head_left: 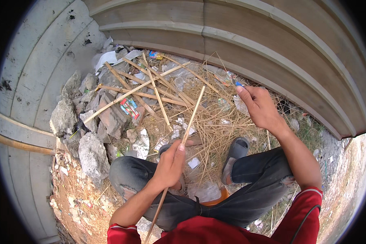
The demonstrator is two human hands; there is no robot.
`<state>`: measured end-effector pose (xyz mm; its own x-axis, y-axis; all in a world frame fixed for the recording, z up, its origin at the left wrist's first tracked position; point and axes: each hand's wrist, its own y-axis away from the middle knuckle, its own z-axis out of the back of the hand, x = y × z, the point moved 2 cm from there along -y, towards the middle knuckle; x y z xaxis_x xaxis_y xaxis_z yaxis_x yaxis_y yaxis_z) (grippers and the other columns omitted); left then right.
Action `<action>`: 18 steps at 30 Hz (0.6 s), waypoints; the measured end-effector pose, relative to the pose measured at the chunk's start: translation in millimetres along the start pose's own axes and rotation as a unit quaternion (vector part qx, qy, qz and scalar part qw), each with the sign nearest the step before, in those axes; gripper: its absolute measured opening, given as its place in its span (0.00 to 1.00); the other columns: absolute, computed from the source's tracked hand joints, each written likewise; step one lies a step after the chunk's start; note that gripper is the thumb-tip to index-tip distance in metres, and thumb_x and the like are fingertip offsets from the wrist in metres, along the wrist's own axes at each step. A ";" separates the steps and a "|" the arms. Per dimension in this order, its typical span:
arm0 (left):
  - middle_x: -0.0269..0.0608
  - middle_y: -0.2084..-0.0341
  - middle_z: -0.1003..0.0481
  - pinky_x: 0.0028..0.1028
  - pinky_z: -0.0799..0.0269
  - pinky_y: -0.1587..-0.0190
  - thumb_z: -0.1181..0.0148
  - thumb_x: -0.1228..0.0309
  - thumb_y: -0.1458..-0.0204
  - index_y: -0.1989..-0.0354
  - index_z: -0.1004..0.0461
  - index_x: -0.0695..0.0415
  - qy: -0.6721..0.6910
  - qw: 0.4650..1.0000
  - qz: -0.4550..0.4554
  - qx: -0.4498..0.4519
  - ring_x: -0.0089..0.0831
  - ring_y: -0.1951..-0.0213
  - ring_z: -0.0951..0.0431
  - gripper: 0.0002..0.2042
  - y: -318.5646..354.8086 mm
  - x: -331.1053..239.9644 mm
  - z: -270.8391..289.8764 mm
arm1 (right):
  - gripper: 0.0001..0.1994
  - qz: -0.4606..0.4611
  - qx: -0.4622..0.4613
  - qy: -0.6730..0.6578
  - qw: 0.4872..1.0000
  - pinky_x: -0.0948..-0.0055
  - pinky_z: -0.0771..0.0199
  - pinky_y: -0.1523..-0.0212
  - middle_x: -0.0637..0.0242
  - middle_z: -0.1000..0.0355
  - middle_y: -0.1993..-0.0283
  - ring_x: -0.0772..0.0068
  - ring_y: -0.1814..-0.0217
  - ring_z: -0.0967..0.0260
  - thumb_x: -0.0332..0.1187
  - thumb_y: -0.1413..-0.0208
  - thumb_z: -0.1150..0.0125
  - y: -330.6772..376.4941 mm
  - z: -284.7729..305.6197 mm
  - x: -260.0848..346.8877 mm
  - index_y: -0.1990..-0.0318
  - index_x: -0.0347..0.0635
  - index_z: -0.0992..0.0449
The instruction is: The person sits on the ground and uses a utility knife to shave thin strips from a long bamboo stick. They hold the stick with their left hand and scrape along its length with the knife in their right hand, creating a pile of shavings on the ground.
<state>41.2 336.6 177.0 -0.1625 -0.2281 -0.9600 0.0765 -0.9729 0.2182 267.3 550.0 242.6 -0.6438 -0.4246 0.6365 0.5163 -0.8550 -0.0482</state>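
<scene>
My left hand (169,166) is wrapped round a long, thin wooden stick (194,110). The stick slants up and away from my lap, its pale far end bare above the ground litter. Off to the right and farther away, my right hand (261,109) is closed on a small blue-handled tool (238,84). Only the blue end shows past the thumb, and a thin part in front of it is too small to make out. The two hands are well apart, and the tool does not touch the stick.
Several cut sticks (158,95) lie crossed on the ground ahead, beside broken concrete lumps (94,155) at the left. Dry straw (219,130), paper scraps and wrappers (129,109) cover the ground. A ribbed metal wall (248,44) closes the far side, and pale panels (49,61) the left.
</scene>
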 end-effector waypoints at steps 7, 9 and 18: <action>0.22 0.86 0.41 0.22 0.46 0.79 0.64 0.55 0.25 0.41 0.29 0.61 0.078 0.996 0.049 0.016 0.14 0.83 0.42 0.23 0.3 -12.8 -6.7 | 0.26 0.125 0.144 -0.033 0.981 0.47 0.26 0.67 0.42 0.27 0.77 0.36 0.72 0.25 0.53 0.31 0.47 30.4 -55.1 48.0 0.68 0.35 0.20; 0.22 0.86 0.42 0.22 0.46 0.80 0.65 0.53 0.25 0.44 0.29 0.60 0.133 0.986 0.087 0.041 0.14 0.84 0.43 0.24 -0.1 -13.0 -7.0 | 0.26 0.142 0.178 -0.033 0.973 0.46 0.24 0.67 0.42 0.26 0.77 0.35 0.71 0.24 0.54 0.32 0.46 36.0 -66.0 52.2 0.66 0.36 0.20; 0.24 0.87 0.50 0.22 0.54 0.84 0.70 0.46 0.26 0.50 0.31 0.60 0.100 0.977 0.104 0.154 0.16 0.87 0.50 0.28 24.3 -1.3 -5.3 | 0.32 -0.036 -0.084 0.066 0.994 0.50 0.33 0.70 0.45 0.32 0.81 0.42 0.79 0.35 0.55 0.28 0.53 -51.1 5.1 -69.6 0.70 0.29 0.25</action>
<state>48.5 313.4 182.6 0.0220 -0.4403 -0.8976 -0.2181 -0.8783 0.4255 288.6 624.7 204.7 -0.7502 -0.3856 0.5371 0.3712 -0.9179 -0.1405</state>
